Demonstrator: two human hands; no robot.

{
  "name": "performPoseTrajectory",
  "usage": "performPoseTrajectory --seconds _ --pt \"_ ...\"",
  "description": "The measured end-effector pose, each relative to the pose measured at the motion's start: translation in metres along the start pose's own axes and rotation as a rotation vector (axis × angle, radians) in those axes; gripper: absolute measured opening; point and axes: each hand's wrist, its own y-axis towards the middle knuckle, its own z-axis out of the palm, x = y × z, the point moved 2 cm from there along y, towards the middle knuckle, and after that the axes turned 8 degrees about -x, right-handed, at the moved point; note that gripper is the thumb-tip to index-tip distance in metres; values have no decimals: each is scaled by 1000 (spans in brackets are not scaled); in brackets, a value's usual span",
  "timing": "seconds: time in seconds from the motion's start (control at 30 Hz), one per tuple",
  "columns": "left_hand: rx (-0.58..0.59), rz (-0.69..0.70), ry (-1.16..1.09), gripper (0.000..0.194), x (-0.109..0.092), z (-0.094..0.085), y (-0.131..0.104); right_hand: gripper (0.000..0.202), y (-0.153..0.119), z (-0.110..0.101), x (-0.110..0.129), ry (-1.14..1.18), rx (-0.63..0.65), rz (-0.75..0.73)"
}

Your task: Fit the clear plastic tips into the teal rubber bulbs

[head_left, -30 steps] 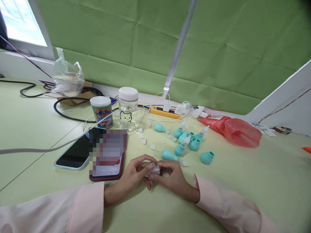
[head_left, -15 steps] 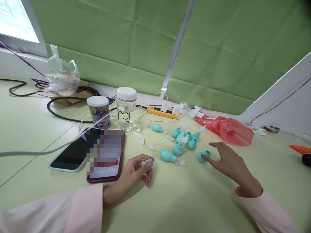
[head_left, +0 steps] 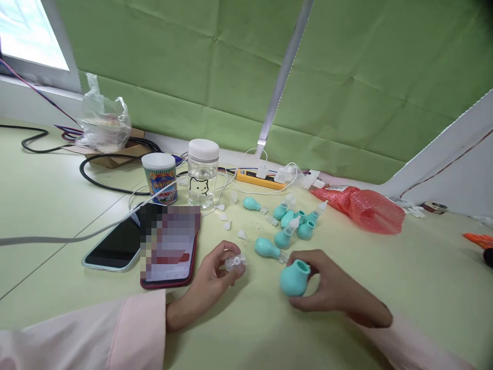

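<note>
Between the thumb and fingers of my left hand [head_left: 215, 272] is a small clear plastic connector [head_left: 235, 262]. My right hand [head_left: 327, 282] grips a teal rubber bulb [head_left: 294, 279], its open neck facing up and slightly right. Just behind the held bulb lies another teal bulb [head_left: 266, 247] on its side, with a clear tip fitted that my right fingers partly hide. Several more teal bulbs stand farther back, one carrying a clear nozzle [head_left: 294, 223]. Small white tips [head_left: 242, 235] are scattered beyond my left hand.
Left of my hand lie a red-cased phone [head_left: 171, 246] and a dark-screened phone [head_left: 111, 252]. Behind them stand a printed can [head_left: 160, 180] and a white-lidded bottle [head_left: 203, 174]. A yellow power strip [head_left: 260, 180] and red bubble wrap [head_left: 362, 208] are at the back.
My right hand has taken hold of the teal bulb at the right and brought it left and nearer. The connector in my left hand has turned and shows more plainly.
</note>
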Motion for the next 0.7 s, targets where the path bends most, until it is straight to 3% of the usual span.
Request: performPoseTrajectory --seconds 0.13,0.3,0.4,0.57,0.7 --pt "-37 60 95 26 -2 -2 -4 31 26 45 14 16 30 -261" --pt "-103 185 93 13 -5 -2 -8 35 39 86 6 108 -52 -269" --pt "-93 182 63 17 -8 -2 -10 34 33 89 7 130 -145 -278" --pt "-68 136 35 14 -8 -2 -11 35 26 80 12 223 -97 -323" --pt "-112 116 -102 7 -4 -4 -9 35 27 76 11 323 -184 -320"
